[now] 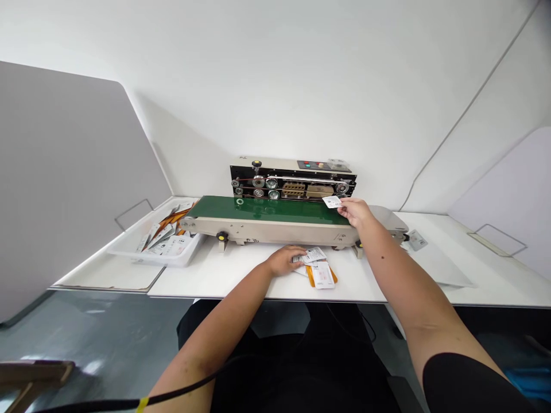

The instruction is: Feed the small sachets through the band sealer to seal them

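Note:
A small white printed pouch (331, 201) is pinched in my right hand (356, 212). It sits above the right end of the green conveyor belt (275, 210), close to the rollers of a band sealing machine (294, 180). My left hand (284, 261) rests on the table in front of the machine, its fingers curled over the edge of a white printed pouch (315, 254). Beside that lies a pile of pouches, among them a white-and-orange one (322, 275). The fingertips of my left hand are partly hidden by the pouches.
At the left stands a clear plastic bin (189, 256) holding several white and orange pouches (172, 244). Another pouch (416, 240) lies right of the machine, near a clear sheet (443, 267). Grey partitions (64, 172) flank the white table (241, 281). A black cable (189, 387) crosses my left arm.

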`<state>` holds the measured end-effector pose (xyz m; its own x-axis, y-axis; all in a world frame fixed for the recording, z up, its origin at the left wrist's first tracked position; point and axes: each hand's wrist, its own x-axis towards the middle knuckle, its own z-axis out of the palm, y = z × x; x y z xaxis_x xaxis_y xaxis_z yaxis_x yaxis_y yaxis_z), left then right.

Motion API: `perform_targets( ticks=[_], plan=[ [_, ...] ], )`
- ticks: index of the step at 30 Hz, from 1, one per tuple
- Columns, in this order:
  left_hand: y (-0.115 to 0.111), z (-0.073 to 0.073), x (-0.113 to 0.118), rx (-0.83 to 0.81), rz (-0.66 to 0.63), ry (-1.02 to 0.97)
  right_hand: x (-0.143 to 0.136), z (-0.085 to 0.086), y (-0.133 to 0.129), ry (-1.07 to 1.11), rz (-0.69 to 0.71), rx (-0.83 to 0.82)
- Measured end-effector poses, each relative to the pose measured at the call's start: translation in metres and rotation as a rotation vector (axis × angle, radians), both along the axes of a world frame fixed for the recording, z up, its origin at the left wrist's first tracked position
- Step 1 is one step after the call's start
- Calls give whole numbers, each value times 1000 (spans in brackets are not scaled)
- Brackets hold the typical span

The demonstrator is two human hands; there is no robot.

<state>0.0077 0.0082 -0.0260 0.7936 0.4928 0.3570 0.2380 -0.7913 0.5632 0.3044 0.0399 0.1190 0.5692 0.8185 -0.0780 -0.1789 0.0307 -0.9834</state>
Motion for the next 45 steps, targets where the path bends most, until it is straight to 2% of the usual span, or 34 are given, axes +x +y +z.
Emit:
perform_targets(
  ticks=[3, 5, 9, 11, 14, 17, 23, 27, 30, 33, 35, 36, 38, 41, 43, 45],
  plan=[
    [0, -1, 0, -6, 4, -2, 11, 1, -10, -10, -12, 44],
    [-1, -1, -1, -9, 5, -5, 26, 1, -18, -25, -77, 97],
    [-2, 1, -1, -4, 5, -10, 59, -4, -30, -85, -367, 150],
    [-3, 2, -2, 0, 3, -6, 69, -5, -29, -99, -450, 138],
    [-3, 1, -2, 4, 3, -10, 69, -5, -20, -38, -394, 102],
    [-2, -1, -3, 3, 14, -18, 56, -2, -5, 13, -290, 51],
    [0, -3, -3, 1, 18, 19, 39, 3, 18, -16, -174, 8],
    [-1, -2, -2, 3, 13, 6, 38, -1, 13, -82, -137, -5],
    [-1, -1, -2, 24, -8, 1, 25, -8, -10, -340, -229, 75],
    [-1, 0, -1, 44, -18, -23, -3, -24, -52, -658, -304, 226],
    [-1, 1, 0, 48, -22, -44, -29, -42, -84, -821, -261, 310],
    [-1, 1, 0, 50, -25, -57, -42, -53, -100, -896, -193, 331],
    [-3, 3, 0, 53, -32, -93, -65, -80, -126, -1045, 30, 321],
    [-6, 8, -1, 67, -35, -152, -88, -121, -148, -1277, 327, 262],
    [-9, 12, -2, 89, -33, -174, -94, -143, -153, -1386, 399, 200],
    [-12, 16, -3, 118, -13, -184, -96, -158, -153, -1443, 410, 145]
  ],
)
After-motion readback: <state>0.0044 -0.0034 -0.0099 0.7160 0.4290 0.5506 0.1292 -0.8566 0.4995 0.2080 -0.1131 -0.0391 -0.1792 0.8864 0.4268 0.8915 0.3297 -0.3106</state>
